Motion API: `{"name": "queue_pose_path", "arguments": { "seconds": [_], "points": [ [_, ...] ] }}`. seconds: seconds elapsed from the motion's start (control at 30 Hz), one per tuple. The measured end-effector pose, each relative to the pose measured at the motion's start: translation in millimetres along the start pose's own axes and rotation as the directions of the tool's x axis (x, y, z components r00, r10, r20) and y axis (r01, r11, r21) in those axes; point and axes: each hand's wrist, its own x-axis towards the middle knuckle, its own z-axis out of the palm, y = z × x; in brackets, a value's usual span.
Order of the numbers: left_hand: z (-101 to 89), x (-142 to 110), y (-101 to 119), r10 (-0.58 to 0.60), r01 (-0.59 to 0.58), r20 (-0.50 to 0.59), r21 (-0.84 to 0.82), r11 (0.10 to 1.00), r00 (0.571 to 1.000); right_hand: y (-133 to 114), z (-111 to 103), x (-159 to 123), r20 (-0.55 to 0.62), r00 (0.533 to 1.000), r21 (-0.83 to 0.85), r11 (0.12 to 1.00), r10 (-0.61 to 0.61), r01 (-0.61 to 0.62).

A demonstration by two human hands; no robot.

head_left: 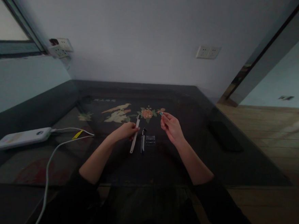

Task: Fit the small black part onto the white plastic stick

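Observation:
My left hand [128, 130] is closed around a slim white stick [133, 143] with a dark upper end, shaped like a toothbrush; its kind is not certain. To its right lies a dark-and-white slender handle [143, 144] with a bent dark head, razor-like in outline. Beside that handle sits a small clear plastic case [150, 140] on the table. Raised to the right, my right hand [172, 126] pinches a small piece [161, 113] with a greenish shine between thumb and fingertips. That piece is too small to name.
The dark glossy table [124, 171] bears a bird-and-flower picture. A white power bank [22, 138] with a white cable [48, 173] and yellow tag lies at left. On the right is a flat black object [224, 136]. A wall with sockets [208, 52] borders the far edge.

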Motion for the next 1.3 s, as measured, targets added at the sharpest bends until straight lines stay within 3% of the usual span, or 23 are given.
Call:
{"name": "queue_pose_path", "arguments": {
  "seconds": [0.23,0.43,0.67,0.87,1.3],
  "points": [
    [8.3,1.7,1.6,-0.079,0.082,0.054,-0.052,0.995,0.995,-0.1,0.7,-1.5,0.006,1.000,-0.014,1.000,0.010,-0.010],
    [11.9,1.9,-0.3,-0.069,0.071,0.071,-0.025,0.997,0.995,0.8,0.8,-1.2,0.022,0.999,-0.050,0.998,0.031,-0.030],
    [16.3,6.1,-7.1,-0.038,0.027,0.039,0.243,0.970,0.998,1.7,1.7,-1.8,0.049,0.996,-0.032,0.997,0.068,-0.066],
    [18.0,2.3,-4.5,0.009,0.027,-0.064,0.544,0.839,0.998,2.4,2.6,-2.6,0.050,0.996,-0.055,0.996,0.078,-0.075],
    [14.1,-0.8,-6.7,0.041,0.018,-0.110,0.491,0.871,0.993,2.8,4.7,-5.3,0.083,0.989,-0.089,0.989,0.124,-0.117]
  ]
}}
